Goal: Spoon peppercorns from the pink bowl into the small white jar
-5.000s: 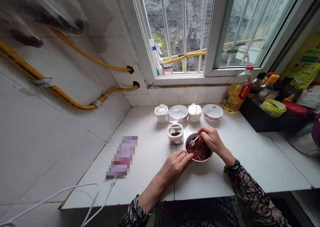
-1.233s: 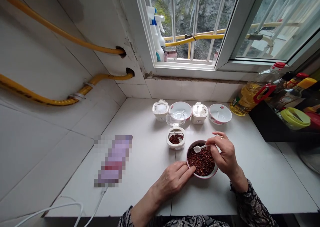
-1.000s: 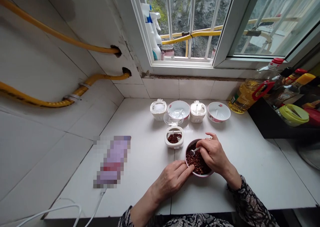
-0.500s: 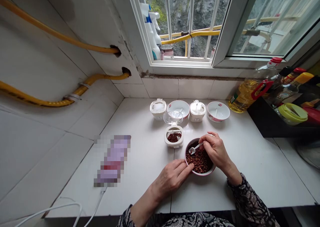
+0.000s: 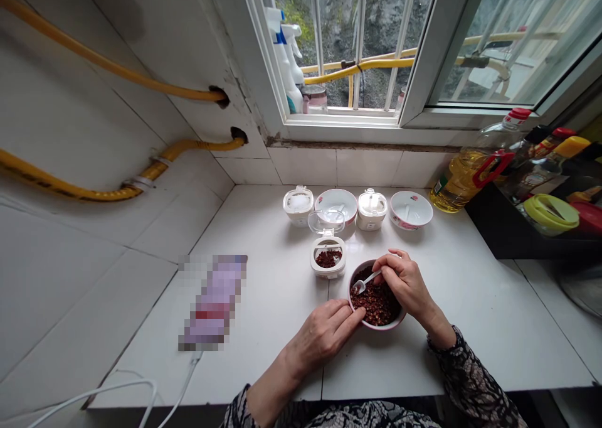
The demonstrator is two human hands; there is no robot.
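A round bowl (image 5: 383,329) on the counter holds dark reddish-brown dried bits that look like Sichuan peppercorns (image 5: 379,305). My left hand (image 5: 324,335) grips the bowl's left rim, fingertips over the edge. Pinched in my right hand (image 5: 405,287) is a small white spoon (image 5: 361,286), its scoop end at the surface of the peppercorns, near the bowl's left side. Just behind the bowl stands a white seasoning jar (image 5: 328,272) with its clear lid (image 5: 326,221) flipped up; similar dark red bits are inside.
Along the back are two lidded white jars (image 5: 298,213) (image 5: 372,218) and two flowered bowls (image 5: 337,196) (image 5: 411,218). An oil bottle (image 5: 454,180) and a black rack (image 5: 498,227) of condiments stand right. A blurred purple object (image 5: 214,302) with a white cable (image 5: 185,381) lies left.
The spoon's scoop has shifted slightly left inside the bowl. Both hands stay in nearly the same place.
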